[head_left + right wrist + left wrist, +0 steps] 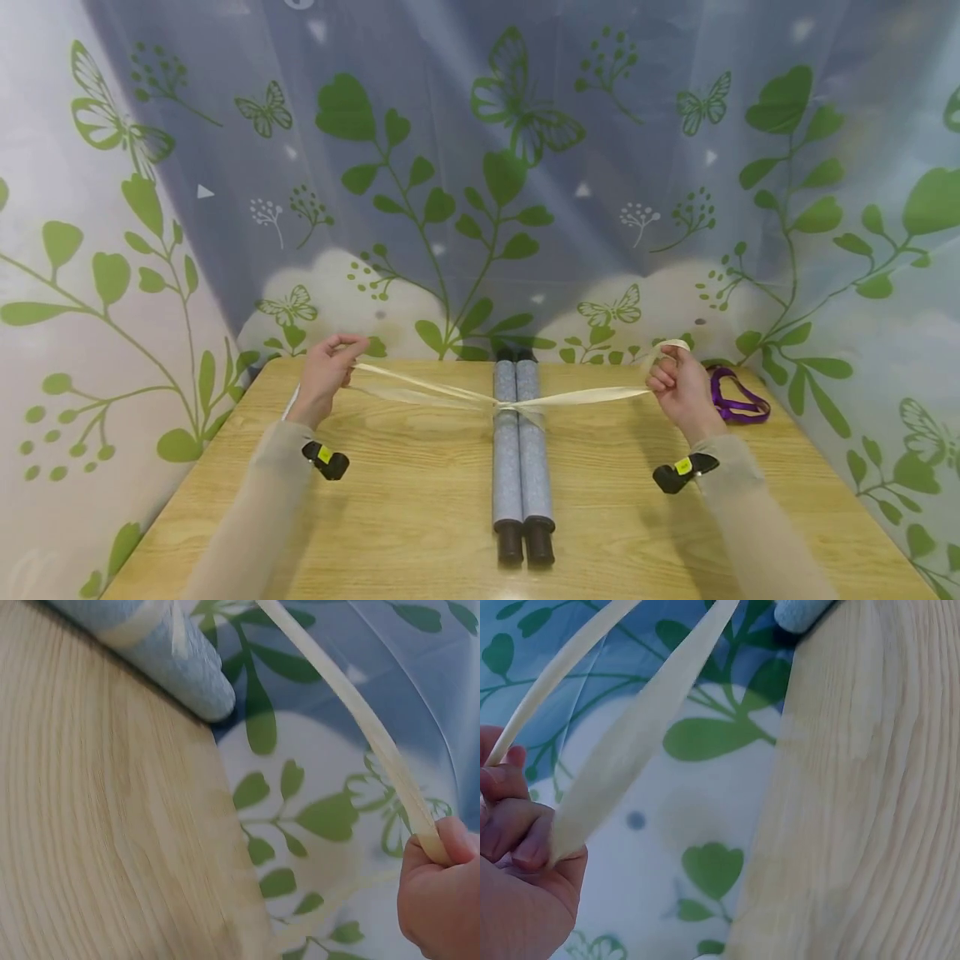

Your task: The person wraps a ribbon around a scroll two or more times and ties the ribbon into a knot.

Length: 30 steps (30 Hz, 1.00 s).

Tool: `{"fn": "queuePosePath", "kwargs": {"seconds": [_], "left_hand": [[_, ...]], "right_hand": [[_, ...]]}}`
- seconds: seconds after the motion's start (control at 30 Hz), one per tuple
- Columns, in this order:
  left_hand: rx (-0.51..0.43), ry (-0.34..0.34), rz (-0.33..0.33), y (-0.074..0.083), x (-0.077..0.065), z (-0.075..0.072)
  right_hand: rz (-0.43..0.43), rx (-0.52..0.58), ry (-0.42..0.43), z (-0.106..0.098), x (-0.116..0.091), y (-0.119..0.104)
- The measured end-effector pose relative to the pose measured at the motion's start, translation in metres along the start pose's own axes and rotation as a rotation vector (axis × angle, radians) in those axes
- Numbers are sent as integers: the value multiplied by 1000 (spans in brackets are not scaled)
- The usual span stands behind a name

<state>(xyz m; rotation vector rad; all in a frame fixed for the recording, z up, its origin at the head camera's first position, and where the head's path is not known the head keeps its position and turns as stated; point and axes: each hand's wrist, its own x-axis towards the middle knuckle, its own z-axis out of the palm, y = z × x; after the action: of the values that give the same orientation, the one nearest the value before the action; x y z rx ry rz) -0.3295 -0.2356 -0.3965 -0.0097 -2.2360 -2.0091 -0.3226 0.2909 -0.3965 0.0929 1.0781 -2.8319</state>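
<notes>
Two grey-blue scrolls (536, 471) with dark brown end knobs lie side by side on the table, pointing away from me. A cream ribbon (600, 397) crosses around their middle and stretches out to both sides. My left hand (324, 382) holds it out to the left; in the left wrist view two strands of ribbon (634, 742) run into the curled fingers. Over on the right, my right hand (682, 390) pinches the other end between thumb and forefinger. From that pinch the ribbon (375, 735) runs taut back to the scrolls, with a loose tail curling behind.
A purple ribbon loop (738, 400) lies at the table's right rear, just beyond my right hand. The wooden table (420, 517) ends at a patterned curtain (450, 208) close behind it. Each wrist wears a small black camera (326, 460).
</notes>
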Motion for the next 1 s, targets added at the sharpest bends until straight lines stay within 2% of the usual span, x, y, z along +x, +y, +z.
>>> {"fn": "queuePosePath", "kwargs": {"seconds": [0.1,0.2,0.3,0.43,0.6,0.73,0.83,0.9,1.0], "left_hand": [[54,45,49,2,1,-7],[120,118,96,2,2,-12],[228,178,92,-2,2,-14],[438,261,60,-6,0,-16],[611,371,85,-8,-1,-22],[684,378,115,-10,0,-25],[736,354,146,-13,1,-25],[765,320,159,-17,0,-24],[762,218,145,-23,-1,-20]], "right_hand": [[-38,-9,-7,-6,-2,-8],[-66,-40,-16,-11,-4,-14],[-72,-77,-5,-15,-5,-18],[-77,-69,35,-21,-7,-23],[-114,-104,76,-30,-11,-28],[-151,-231,125,-33,-14,-33],[-204,-386,225,-35,-13,-35],[-238,-539,338,-36,-12,-35],[-270,-858,509,-39,-9,-32]]}}
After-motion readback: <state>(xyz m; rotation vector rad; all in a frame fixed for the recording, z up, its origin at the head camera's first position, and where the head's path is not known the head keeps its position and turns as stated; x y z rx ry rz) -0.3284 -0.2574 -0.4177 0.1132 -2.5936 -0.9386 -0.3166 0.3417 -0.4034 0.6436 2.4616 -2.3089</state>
